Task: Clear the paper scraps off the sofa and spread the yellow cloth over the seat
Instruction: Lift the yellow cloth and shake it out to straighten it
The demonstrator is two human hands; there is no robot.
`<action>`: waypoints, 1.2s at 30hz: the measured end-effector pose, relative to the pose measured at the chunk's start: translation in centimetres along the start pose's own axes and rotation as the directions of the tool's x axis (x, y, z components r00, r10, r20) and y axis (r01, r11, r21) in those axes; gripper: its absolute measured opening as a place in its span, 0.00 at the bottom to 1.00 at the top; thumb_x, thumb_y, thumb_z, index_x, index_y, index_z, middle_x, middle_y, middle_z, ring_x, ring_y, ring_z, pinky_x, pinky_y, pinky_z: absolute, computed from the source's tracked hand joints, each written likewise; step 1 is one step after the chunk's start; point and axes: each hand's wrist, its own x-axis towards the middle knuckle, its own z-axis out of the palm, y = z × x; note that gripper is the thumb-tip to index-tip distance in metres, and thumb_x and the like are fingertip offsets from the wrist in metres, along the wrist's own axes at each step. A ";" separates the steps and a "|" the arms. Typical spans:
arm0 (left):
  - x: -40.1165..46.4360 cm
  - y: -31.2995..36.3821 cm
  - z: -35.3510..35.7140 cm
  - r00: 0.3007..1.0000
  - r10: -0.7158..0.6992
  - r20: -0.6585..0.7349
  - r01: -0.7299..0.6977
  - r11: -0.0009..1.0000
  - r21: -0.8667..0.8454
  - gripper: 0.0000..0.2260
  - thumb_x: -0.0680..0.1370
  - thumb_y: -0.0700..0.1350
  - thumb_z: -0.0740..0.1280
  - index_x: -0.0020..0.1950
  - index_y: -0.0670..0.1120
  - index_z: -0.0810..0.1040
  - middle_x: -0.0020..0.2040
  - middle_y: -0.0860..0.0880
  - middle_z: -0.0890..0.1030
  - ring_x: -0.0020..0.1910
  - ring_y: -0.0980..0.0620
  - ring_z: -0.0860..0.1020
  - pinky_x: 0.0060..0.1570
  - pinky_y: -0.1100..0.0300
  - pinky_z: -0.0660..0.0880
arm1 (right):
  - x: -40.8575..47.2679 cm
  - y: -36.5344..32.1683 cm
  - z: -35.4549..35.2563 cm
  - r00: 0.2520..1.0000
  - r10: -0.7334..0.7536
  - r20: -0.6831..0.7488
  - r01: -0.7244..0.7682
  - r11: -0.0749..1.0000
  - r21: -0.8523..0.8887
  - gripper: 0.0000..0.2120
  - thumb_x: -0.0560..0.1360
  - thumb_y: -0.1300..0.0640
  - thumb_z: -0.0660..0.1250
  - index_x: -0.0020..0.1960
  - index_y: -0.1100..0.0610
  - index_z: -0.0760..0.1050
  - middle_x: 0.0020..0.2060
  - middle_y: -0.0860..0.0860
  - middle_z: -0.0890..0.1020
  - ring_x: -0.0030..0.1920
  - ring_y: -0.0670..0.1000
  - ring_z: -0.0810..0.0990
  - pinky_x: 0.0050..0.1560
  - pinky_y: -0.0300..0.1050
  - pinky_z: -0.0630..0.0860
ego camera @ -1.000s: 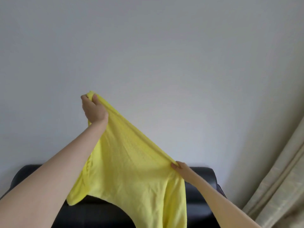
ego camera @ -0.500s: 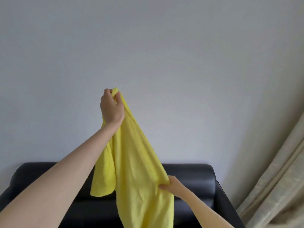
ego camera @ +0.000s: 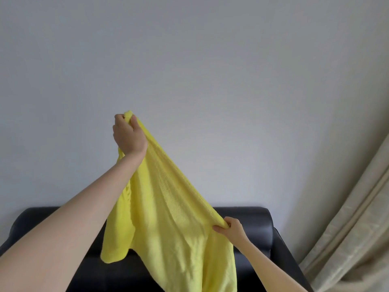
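The yellow cloth hangs in the air in front of the black sofa. My left hand is raised high and grips one corner of the cloth in a fist. Lower and to the right, my right hand pinches the cloth's top edge. Between the two hands the edge is stretched into a slanting line, and the rest drapes down past the frame's bottom. The sofa seat is hidden behind the cloth and my arms. No paper scraps are in view.
A plain grey wall fills the upper view behind the sofa. A beige curtain hangs at the right, close to the sofa's right armrest.
My right hand slid out to the right along the cloth's edge, pulling it taut. The cloth, bunched half a second ago, has opened wider again.
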 end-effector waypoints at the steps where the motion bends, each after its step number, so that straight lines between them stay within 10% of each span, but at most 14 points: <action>1: -0.1 0.2 0.1 1.000 0.000 0.004 0.000 1.000 0.001 0.12 0.81 0.45 0.57 0.56 0.37 0.71 0.54 0.40 0.78 0.55 0.39 0.75 0.54 0.49 0.68 | -0.1 0.3 0.3 1.000 0.002 0.009 -0.001 1.000 -0.026 0.20 0.67 0.51 0.76 0.33 0.55 0.64 0.27 0.46 0.67 0.29 0.47 0.64 0.30 0.38 0.61; 15: -3.7 2.7 1.7 0.965 0.174 0.197 -0.161 0.984 -0.083 0.08 0.82 0.47 0.57 0.52 0.42 0.68 0.46 0.48 0.74 0.49 0.44 0.73 0.46 0.53 0.68 | -2.4 -0.1 5.6 0.915 0.023 0.404 0.110 0.947 -0.303 0.14 0.74 0.50 0.68 0.55 0.56 0.78 0.50 0.47 0.71 0.48 0.47 0.73 0.51 0.40 0.70; 17: -4.1 2.7 1.8 0.952 0.210 0.224 -0.191 0.976 -0.106 0.06 0.82 0.49 0.56 0.49 0.47 0.65 0.44 0.52 0.73 0.44 0.49 0.73 0.41 0.57 0.65 | -2.3 -1.9 6.4 0.921 -0.054 0.385 0.164 0.952 -0.257 0.11 0.73 0.52 0.68 0.44 0.60 0.79 0.43 0.53 0.72 0.43 0.50 0.72 0.50 0.45 0.71; 22: -5.2 2.5 1.7 0.927 0.278 0.251 -0.255 0.959 -0.121 0.06 0.81 0.51 0.56 0.46 0.52 0.62 0.36 0.58 0.69 0.36 0.57 0.67 0.33 0.62 0.56 | -1.5 -6.6 7.9 0.942 -0.245 0.228 0.284 0.946 -0.155 0.16 0.73 0.48 0.70 0.52 0.61 0.79 0.60 0.48 0.68 0.62 0.49 0.65 0.63 0.42 0.66; 36: -6.3 0.8 1.8 0.916 0.265 0.302 -0.264 0.963 -0.044 0.07 0.82 0.51 0.56 0.48 0.49 0.65 0.40 0.54 0.73 0.37 0.51 0.71 0.36 0.58 0.62 | -0.9 -10.1 7.7 0.965 -0.258 0.051 0.251 0.961 0.116 0.16 0.69 0.46 0.73 0.51 0.54 0.80 0.48 0.49 0.76 0.47 0.48 0.78 0.46 0.41 0.78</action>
